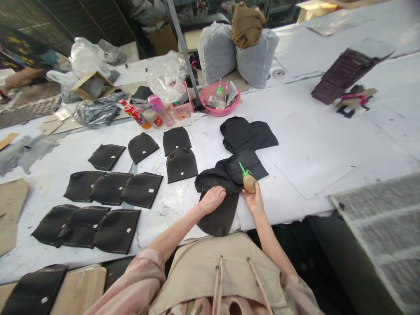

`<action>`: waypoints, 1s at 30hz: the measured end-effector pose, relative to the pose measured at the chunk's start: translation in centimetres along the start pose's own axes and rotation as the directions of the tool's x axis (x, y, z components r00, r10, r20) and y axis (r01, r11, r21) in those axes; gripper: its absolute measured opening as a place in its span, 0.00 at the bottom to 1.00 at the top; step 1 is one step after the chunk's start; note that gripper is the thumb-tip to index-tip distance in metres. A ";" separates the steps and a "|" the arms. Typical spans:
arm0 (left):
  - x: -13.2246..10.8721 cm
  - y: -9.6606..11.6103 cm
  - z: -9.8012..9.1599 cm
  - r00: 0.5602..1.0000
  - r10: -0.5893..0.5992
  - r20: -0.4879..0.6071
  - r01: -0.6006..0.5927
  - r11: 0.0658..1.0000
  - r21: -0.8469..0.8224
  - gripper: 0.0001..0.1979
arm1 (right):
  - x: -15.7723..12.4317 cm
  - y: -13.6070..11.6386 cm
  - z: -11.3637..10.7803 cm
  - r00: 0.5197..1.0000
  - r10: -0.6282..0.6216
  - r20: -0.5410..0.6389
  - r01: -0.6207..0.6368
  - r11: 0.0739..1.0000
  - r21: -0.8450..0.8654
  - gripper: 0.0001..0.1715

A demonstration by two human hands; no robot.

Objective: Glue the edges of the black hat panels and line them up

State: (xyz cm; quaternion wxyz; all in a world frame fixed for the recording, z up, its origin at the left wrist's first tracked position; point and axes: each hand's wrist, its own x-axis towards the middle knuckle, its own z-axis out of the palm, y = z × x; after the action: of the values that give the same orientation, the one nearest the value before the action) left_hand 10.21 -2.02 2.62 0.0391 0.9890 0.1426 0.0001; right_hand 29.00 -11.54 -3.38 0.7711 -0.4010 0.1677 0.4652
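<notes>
My left hand (212,199) lies on a black fabric piece (219,214) at the table's near edge, fingers curled down onto the cloth. My right hand (253,199) is closed around a small brown squeeze bottle (249,182) with a green nozzle, held upright beside a pile of black fabric pieces (243,168). More stacked black pieces (247,133) lie just beyond.
Several black fabric pieces with small white tags (113,188) are laid in rows to the left on the white table (311,140). Behind them stand a pink basin (219,99), bottles (134,113), plastic bags and grey sacks (236,54). A dark patterned stack (344,72) sits far right.
</notes>
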 end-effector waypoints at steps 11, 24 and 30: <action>0.7 -0.4 1.6 0.967 -0.243 0.081 0.239 0.970 0.050 0.04 | 1.5 -1.3 -0.1 0.995 -0.091 0.033 0.092 0.996 -0.007 0.19; 0.6 2.5 0.2 0.972 -0.215 0.096 0.213 0.977 0.026 0.07 | 3.0 -1.4 1.1 0.960 -0.279 -0.015 0.277 0.959 -0.064 0.19; 0.1 1.5 0.9 0.963 -0.230 0.138 0.230 0.973 0.017 0.05 | 4.4 -6.5 -1.9 0.872 -0.486 -0.046 0.481 0.872 -0.093 0.21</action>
State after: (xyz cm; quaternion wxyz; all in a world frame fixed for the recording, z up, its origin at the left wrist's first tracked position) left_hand 10.75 -3.51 1.83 0.0484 0.9634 0.2533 -0.0733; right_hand 36.96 -12.01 -4.33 0.8405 -0.4756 0.0700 0.2497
